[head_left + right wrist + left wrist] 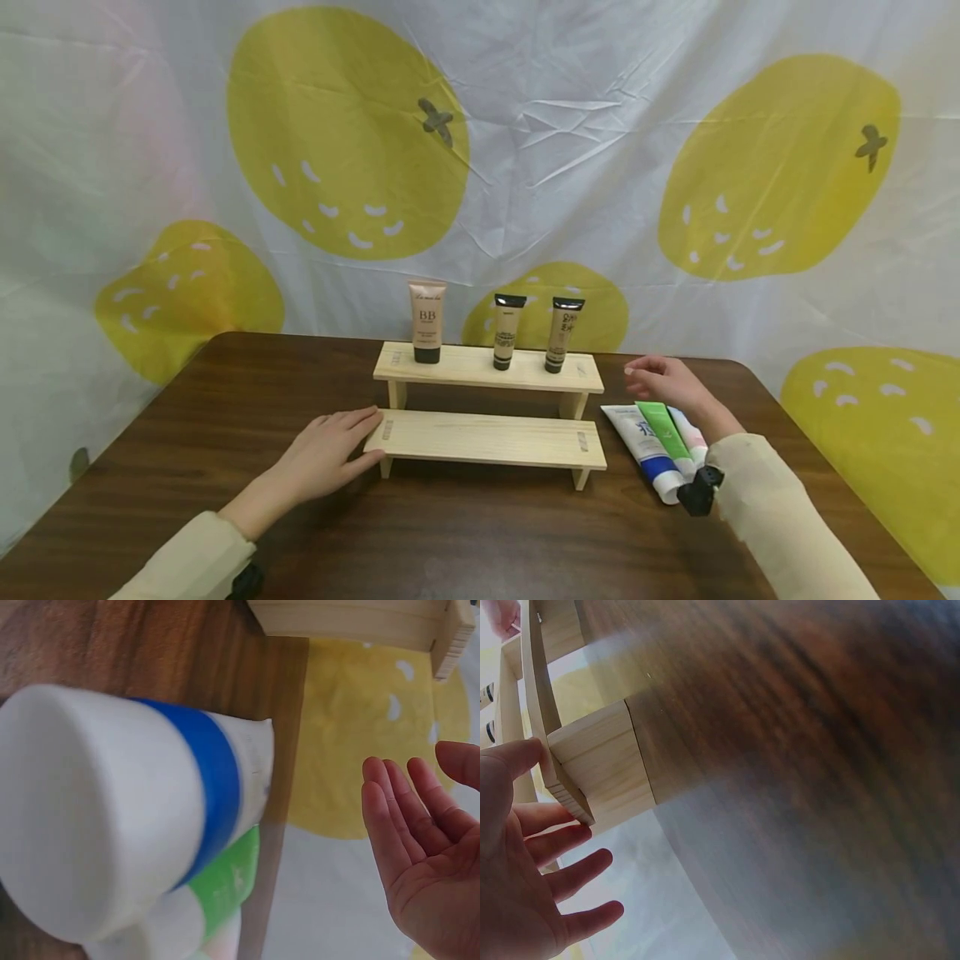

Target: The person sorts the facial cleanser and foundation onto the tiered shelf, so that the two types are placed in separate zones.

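My left hand (322,454) rests at the left end of a lower wooden shelf (487,437). Its thumb touches the front edge and its spread fingers touch the end of the board (570,799). On the upper wooden shelf (480,367) three cosmetic tubes stand on black caps: a beige BB cream tube (427,321) at left and two slimmer tubes, one in the middle (506,332) and one at right (562,335). My right hand (671,385), empty with fingers relaxed, hovers right of the upper shelf, beyond a white tube with a blue band (643,446).
Beside the white tube lie a green tube (666,435) and a white-and-pink tube (690,435), close together on the dark wooden table (480,542). A fabric backdrop (555,167) printed with yellow fruit hangs behind the table.
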`<state>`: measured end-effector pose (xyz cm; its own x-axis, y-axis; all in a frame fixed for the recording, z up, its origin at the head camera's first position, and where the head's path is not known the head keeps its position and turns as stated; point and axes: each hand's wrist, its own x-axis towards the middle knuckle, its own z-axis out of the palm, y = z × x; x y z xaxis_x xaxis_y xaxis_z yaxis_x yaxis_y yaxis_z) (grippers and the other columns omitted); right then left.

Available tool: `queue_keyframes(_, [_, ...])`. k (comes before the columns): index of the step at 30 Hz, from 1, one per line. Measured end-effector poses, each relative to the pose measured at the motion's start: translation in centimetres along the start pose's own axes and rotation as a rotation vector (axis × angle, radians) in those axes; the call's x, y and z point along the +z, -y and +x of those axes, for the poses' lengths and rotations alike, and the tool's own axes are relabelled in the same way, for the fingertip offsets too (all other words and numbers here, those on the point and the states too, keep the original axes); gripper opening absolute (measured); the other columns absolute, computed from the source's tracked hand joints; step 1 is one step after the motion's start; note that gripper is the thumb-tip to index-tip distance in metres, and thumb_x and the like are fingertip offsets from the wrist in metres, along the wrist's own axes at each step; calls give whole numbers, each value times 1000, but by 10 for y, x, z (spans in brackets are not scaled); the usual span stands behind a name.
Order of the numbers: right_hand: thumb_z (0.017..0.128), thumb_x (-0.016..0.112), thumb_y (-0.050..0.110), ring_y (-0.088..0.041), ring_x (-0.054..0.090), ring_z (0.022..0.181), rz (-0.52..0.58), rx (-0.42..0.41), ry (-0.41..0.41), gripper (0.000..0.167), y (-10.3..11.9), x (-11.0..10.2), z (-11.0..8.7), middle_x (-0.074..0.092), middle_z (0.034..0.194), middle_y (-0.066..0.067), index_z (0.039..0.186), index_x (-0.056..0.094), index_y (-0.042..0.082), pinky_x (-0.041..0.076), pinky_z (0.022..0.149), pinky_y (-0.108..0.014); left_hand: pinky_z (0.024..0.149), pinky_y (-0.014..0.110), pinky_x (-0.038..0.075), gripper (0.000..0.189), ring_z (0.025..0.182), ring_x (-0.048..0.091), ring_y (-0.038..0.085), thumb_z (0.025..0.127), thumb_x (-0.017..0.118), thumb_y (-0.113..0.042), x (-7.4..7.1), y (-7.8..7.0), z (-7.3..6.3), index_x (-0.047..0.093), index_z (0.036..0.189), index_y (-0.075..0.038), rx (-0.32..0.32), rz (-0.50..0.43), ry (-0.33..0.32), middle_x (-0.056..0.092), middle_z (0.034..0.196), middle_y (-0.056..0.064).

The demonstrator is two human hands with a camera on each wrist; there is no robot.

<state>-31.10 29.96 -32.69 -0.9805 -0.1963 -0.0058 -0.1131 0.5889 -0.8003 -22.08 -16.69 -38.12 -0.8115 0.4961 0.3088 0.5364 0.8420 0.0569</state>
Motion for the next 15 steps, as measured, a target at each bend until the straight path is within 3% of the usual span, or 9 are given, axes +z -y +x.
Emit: queue_keyframes(15, [92, 45, 15, -33, 57, 90, 40, 94, 37, 38, -23, 1, -3, 52, 105, -30, 115, 44, -15, 45, 78, -43, 85, 51, 35, 55, 109, 47, 31, 87, 52, -41, 0, 0, -1, 51, 124, -2, -1, -4, 1, 48, 124, 14])
